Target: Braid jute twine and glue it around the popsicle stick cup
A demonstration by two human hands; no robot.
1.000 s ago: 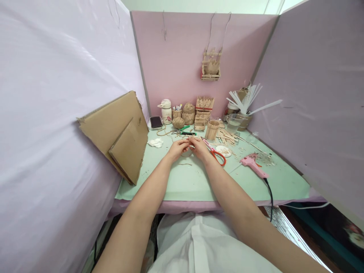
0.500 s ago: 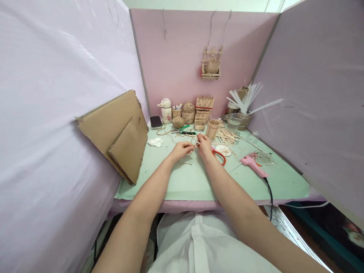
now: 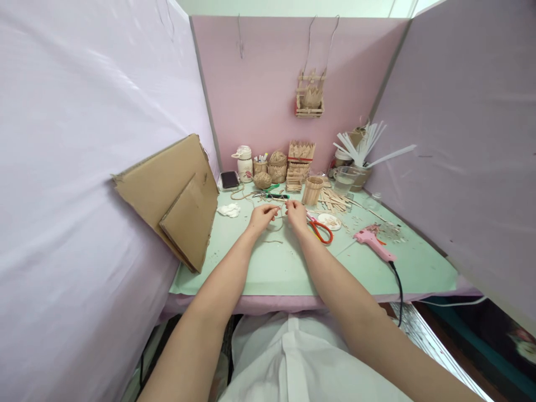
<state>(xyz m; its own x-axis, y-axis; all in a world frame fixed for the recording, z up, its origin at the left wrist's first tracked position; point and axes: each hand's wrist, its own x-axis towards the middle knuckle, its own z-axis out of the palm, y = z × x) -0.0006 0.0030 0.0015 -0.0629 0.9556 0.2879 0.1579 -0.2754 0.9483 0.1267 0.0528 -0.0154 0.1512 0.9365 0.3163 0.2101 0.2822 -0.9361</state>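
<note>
My left hand (image 3: 263, 216) and my right hand (image 3: 296, 214) are raised over the middle of the green table, a small gap between them. Both are closed in a pinch on thin twine (image 3: 281, 215), which runs between the fingertips and hangs in a loop below them. A short loose piece of twine (image 3: 273, 242) lies on the table in front. Beside my right hand rest red-handled scissors (image 3: 322, 231), partly hidden by that hand. Just behind it stands a round cup made of wooden sticks (image 3: 312, 191).
A pink glue gun (image 3: 374, 244) with a black cord lies at right. Wooden sticks (image 3: 334, 200) and a white dish (image 3: 329, 221) are nearer. A twine ball (image 3: 262, 180) and pliers (image 3: 277, 196) sit behind my hands. Cardboard (image 3: 184, 201) leans at left; white tissue (image 3: 228, 210) lies near it.
My hands have drawn slightly apart, opening a gap with twine showing between them. My right hand has shifted a little left, uncovering more of the scissors.
</note>
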